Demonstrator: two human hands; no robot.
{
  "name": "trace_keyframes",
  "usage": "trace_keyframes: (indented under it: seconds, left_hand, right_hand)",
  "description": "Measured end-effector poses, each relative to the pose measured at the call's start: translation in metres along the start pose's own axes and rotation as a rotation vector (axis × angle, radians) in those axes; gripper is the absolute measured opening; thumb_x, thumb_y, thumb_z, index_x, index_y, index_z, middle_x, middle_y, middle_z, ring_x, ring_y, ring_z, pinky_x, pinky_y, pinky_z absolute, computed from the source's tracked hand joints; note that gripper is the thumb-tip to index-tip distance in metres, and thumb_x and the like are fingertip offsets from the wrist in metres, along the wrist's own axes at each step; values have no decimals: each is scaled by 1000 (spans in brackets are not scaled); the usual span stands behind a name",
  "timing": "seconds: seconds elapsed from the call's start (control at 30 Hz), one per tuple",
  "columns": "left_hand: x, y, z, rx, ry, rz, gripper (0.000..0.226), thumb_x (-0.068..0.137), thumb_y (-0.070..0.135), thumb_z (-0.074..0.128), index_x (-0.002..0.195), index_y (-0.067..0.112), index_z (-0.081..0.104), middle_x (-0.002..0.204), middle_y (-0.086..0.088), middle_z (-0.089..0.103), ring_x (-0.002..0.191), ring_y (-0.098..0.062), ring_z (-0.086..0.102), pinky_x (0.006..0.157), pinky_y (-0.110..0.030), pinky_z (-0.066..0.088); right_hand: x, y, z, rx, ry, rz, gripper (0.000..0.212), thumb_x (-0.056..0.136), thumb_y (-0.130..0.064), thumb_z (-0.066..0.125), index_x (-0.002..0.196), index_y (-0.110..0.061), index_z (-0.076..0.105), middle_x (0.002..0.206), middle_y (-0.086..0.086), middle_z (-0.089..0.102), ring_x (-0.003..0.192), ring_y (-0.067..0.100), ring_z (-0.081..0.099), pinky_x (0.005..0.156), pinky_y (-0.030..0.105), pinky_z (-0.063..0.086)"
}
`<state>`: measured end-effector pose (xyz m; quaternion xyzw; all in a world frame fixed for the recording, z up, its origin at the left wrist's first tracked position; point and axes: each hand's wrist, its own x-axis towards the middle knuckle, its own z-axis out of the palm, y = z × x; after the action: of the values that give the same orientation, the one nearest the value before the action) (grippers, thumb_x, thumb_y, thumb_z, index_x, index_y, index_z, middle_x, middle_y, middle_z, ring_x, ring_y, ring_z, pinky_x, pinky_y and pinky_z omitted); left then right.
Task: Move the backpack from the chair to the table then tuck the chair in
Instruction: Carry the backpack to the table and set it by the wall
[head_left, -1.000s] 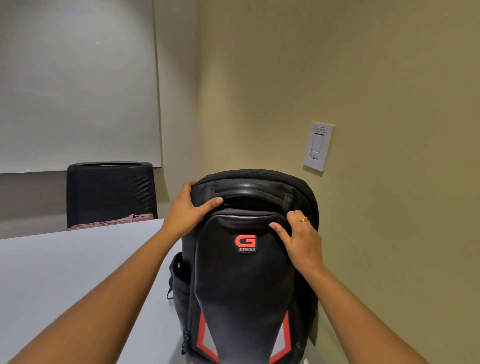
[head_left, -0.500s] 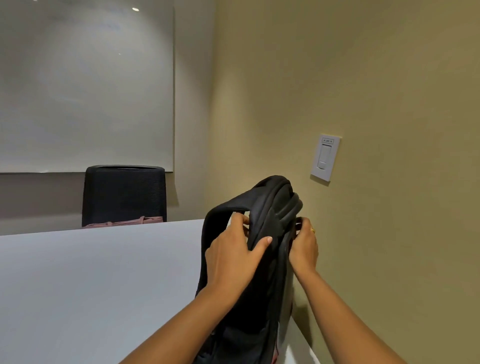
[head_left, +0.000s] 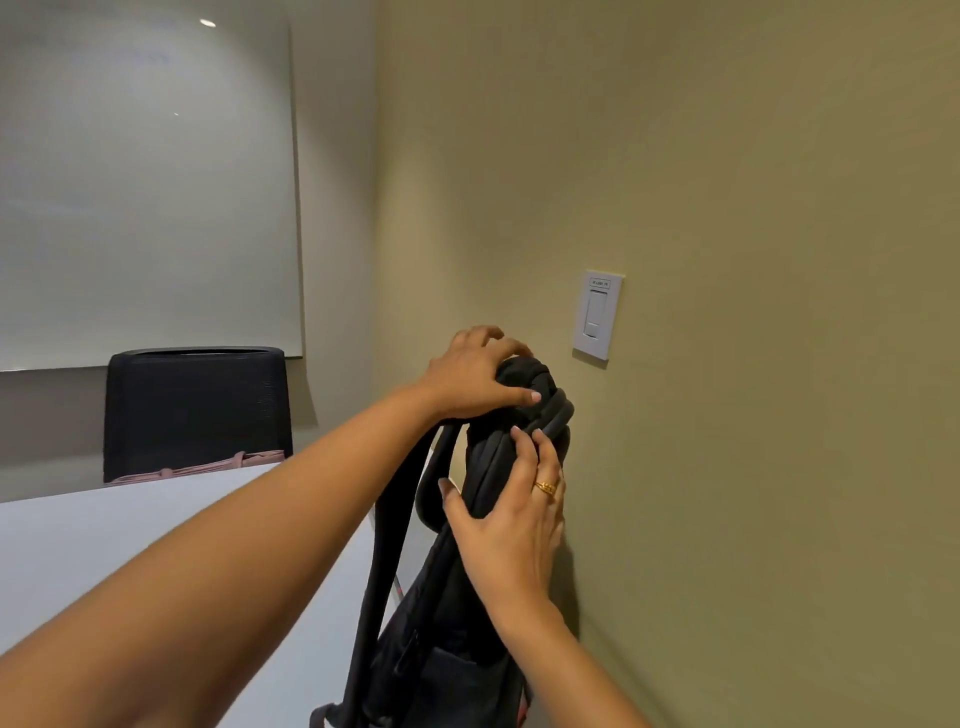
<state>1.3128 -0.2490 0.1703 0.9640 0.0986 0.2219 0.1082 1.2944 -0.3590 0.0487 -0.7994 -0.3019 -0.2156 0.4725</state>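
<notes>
The black backpack (head_left: 447, 623) stands upright at the right edge of the white table (head_left: 130, 545), side-on to me, its straps hanging toward the table. My left hand (head_left: 478, 379) rests over its top, fingers curled around the crown. My right hand (head_left: 511, 514) presses against the upper side facing the wall, a gold ring on one finger. Both hands hold the bag. The bag's bottom is cut off by the frame. The chair it came from is out of view.
A black mesh chair (head_left: 195, 410) stands at the table's far end with a pink item (head_left: 208, 462) on its seat. An olive wall (head_left: 753, 364) with a white light switch (head_left: 596, 315) is close on the right. A whiteboard (head_left: 145, 182) hangs behind.
The backpack has turned from facing me to side-on against the wall. My left hand went up onto its top, and my right hand slid lower onto its side.
</notes>
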Motion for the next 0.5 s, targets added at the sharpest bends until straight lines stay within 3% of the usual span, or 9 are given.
trace_keyframes:
  seconds: [0.07,0.17,0.3,0.5]
  left_hand:
    - [6,-1,6,125,-122,140,47,86,48,52,130,35,44,155,-3,14,143,-22,-3,111,-62,11]
    - [15,-3,12,227,-172,227,37,90,47,42,125,39,50,156,2,14,143,-17,-9,111,-60,-1]
    - [24,3,20,293,-141,206,38,89,49,36,121,39,53,154,5,21,144,-15,-5,109,-61,-6]
    - [40,31,37,329,-116,127,53,89,57,26,126,28,52,152,0,29,144,-18,2,108,-64,-5]
  right_hand:
    - [1,5,0,-31,-19,-23,77,78,-47,60,142,-25,22,152,0,17,139,20,15,108,48,28]
    - [5,16,-8,-50,-33,-38,72,81,-44,57,142,-25,22,153,-1,17,139,20,17,107,47,31]
    - [20,32,-27,-137,-80,-122,65,86,-42,53,142,-26,23,152,-4,22,138,15,23,107,40,35]
    - [43,70,-70,-234,-65,-163,52,89,-28,56,138,-24,36,138,-6,48,120,15,50,89,29,45]
